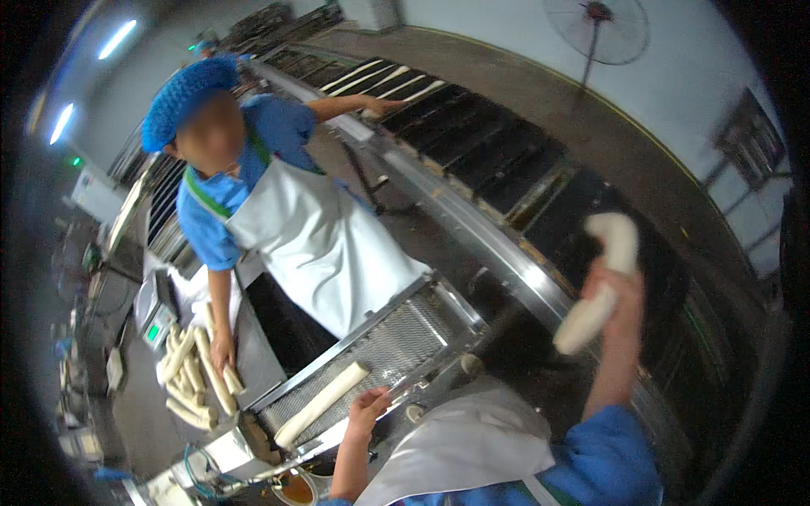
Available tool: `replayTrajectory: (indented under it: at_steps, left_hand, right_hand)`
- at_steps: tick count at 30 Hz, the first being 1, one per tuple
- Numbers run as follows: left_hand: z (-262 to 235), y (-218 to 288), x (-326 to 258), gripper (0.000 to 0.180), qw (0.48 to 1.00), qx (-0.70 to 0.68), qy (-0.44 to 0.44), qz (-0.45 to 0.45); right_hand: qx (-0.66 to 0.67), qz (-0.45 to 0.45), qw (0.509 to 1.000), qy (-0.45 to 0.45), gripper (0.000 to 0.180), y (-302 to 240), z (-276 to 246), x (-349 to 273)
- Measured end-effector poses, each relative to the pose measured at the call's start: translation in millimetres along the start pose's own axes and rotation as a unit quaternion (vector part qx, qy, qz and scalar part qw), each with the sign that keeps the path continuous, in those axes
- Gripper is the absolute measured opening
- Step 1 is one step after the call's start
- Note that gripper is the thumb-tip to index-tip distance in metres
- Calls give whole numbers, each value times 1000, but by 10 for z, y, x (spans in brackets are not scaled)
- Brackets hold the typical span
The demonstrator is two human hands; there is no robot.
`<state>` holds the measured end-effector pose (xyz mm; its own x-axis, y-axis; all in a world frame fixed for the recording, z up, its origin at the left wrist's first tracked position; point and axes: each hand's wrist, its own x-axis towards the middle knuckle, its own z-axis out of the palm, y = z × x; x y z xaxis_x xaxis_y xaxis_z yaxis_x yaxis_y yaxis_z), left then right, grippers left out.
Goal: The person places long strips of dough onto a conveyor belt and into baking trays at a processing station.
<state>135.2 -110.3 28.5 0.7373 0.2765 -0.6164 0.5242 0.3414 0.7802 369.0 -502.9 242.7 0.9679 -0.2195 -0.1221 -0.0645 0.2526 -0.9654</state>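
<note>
— What did the right hand (620,295) have?

— A long roll of pale dough (599,282), smooth and soft, bent over at the top like a hook. The fingers were closed round its middle, and it was held up in the air over the dark trays (506,169) on the right, touching nothing else.

— And the left hand (369,411)?

— It lay at the near edge of the mesh belt (396,346), fingers curled loosely over the metal rim, holding nothing. A second dough stick (321,404), straight and pale, lay on the mesh just beside it, apart from the fingers.

— How much room was there?

— The belt was narrow, with raised steel sides. Behind it ran a long steel rail (472,228), and past that the rows of trays, a few at the far end already carrying dough strips (388,80). The raised hand had open air round it.

— Anyone else close by?

— A co-worker (278,194) in a blue hairnet and white apron stood across the belt, one hand on a pile of dough sticks (194,375) on the table to the left, the other stretched out to the far trays
</note>
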Motion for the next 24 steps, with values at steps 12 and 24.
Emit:
replayTrajectory:
  at_steps: [12,24]
  left_hand:
    - [414,-245,244,15,997,-42,43,-54]
    - [539,-313,406,20,997,-37,36,-60]
  right_hand:
    - [281,120,926,222,19,1548,-1171,1006]
    - [88,206,966,126,19,1538,-1140,1748]
